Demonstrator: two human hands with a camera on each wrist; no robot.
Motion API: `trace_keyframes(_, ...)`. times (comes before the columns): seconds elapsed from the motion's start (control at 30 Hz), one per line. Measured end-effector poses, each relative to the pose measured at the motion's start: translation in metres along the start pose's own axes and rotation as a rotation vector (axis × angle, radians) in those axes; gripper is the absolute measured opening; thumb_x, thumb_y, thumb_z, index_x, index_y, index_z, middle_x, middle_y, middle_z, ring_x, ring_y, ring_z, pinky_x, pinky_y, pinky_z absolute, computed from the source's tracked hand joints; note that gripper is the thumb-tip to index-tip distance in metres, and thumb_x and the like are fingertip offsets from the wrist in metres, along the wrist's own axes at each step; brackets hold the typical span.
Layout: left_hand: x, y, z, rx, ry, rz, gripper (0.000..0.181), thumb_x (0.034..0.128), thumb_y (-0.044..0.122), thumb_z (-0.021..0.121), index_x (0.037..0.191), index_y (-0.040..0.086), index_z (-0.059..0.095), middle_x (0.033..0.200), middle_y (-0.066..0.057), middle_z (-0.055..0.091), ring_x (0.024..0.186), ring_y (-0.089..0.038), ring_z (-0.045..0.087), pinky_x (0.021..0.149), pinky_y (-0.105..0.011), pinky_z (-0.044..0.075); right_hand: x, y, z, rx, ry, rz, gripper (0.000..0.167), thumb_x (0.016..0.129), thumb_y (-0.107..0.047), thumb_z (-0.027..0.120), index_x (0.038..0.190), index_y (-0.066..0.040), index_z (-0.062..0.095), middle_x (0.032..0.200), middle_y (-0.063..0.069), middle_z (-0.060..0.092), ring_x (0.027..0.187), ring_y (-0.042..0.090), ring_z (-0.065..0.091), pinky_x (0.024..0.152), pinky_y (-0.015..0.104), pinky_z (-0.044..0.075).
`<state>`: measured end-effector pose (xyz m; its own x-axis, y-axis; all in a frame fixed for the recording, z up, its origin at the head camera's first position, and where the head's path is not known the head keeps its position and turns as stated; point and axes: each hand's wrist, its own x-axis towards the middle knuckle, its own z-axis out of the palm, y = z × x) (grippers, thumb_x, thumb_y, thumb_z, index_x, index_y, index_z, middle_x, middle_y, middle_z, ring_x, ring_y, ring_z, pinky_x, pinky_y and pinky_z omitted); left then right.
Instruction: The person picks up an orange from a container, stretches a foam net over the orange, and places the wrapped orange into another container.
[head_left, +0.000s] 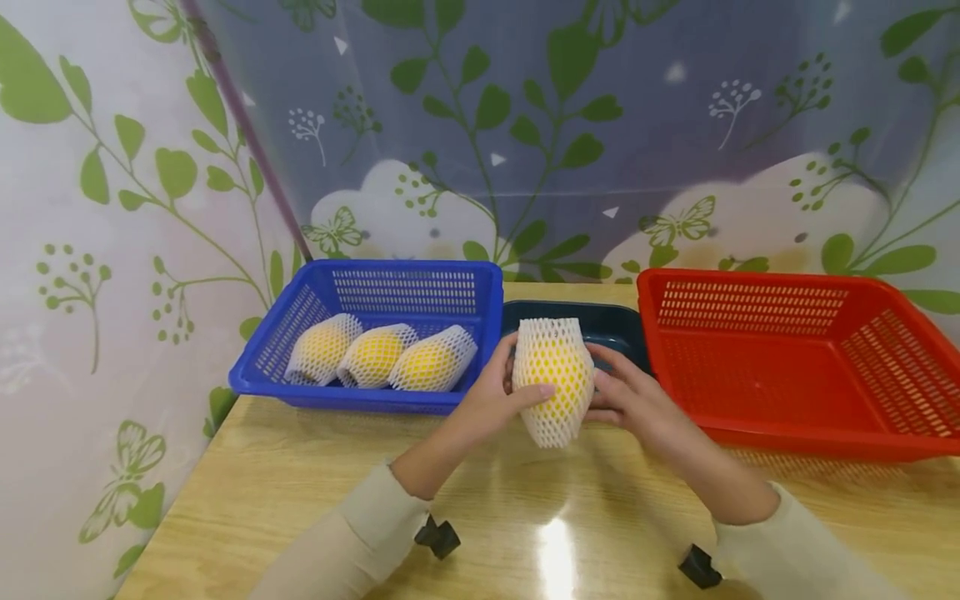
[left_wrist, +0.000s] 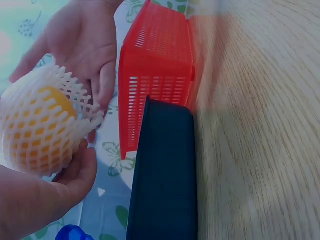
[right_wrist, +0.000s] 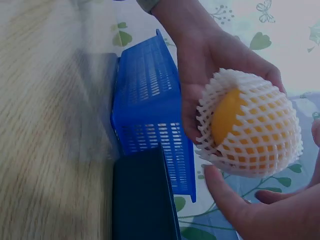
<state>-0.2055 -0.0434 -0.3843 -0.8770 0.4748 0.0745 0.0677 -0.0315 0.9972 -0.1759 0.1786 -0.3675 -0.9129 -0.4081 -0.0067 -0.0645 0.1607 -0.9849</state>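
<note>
In the head view a yellow fruit in a white foam net sleeve [head_left: 553, 375] is held up over the front of a dark tray [head_left: 615, 321]. My left hand [head_left: 497, 398] grips it from the left, thumb across the front. At its right side is my right hand [head_left: 637, 402], fingers loosely bent and spread beside the net. The left wrist view shows the right hand [left_wrist: 82, 42] with its palm facing the netted fruit [left_wrist: 42, 125]. In the right wrist view, orange-yellow skin shows at the net's open end [right_wrist: 227, 117], and a right fingertip is close to its lower edge.
On the left stands a blue basket [head_left: 330, 398] with three similar netted fruits [head_left: 435, 362]. A red basket [head_left: 757, 367] stands on the right, the dark tray between them. All rest on a wooden table [head_left: 487, 517] before a leaf-patterned cloth [head_left: 480, 167].
</note>
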Motion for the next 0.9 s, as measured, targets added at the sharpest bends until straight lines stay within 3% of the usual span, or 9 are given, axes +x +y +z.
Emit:
trace_keyframes(0.13,-0.002,0.0,-0.003,-0.007,0.012,-0.017,0.076,0.0916,0.015,0.063,0.152,0.015,0.018,0.127,-0.024,0.054,0.106,-0.031,0.063,0.086,-0.042,0.055,0.002,0.003,0.006,-0.006,0.074,-0.001,0.06,0.099,-0.026,0.055,0.151,-0.009,0.028,0.142,0.023,0.043,0.118,0.033,0.054,0.097,0.043,0.049)
trace_keyframes(0.33,-0.003,0.003,-0.002,-0.004,0.019,-0.018,0.072,0.0918,0.016,0.062,0.151,0.014,0.021,0.126,-0.023,0.054,0.106,-0.028,0.062,0.088,-0.041,0.054,0.005,0.008,0.01,-0.011,0.097,0.035,0.064,0.094,-0.023,0.064,0.147,-0.01,0.031,0.143,0.021,0.041,0.119,0.037,0.054,0.098,0.052,0.047)
trace_keyframes(0.63,0.0,0.009,-0.006,0.068,0.036,-0.011,0.07,0.0895,0.018,0.063,0.148,0.013,0.024,0.129,-0.017,0.049,0.11,-0.026,0.056,0.091,-0.04,0.052,0.011,0.005,0.014,0.054,0.073,0.055,0.067,0.093,-0.024,0.064,0.148,-0.013,0.028,0.146,0.018,0.037,0.121,0.032,0.053,0.1,0.048,0.046)
trace_keyframes(0.9,0.004,0.039,-0.036,0.203,0.053,0.014,0.074,0.0845,0.02,0.061,0.147,0.012,0.023,0.127,-0.02,0.047,0.11,-0.031,0.055,0.091,-0.043,0.051,0.03,0.006,0.028,0.275,0.019,-0.051,0.05,0.105,-0.03,0.044,0.142,-0.001,0.029,0.129,0.017,0.046,0.102,0.022,0.063,0.09,0.035,0.054)
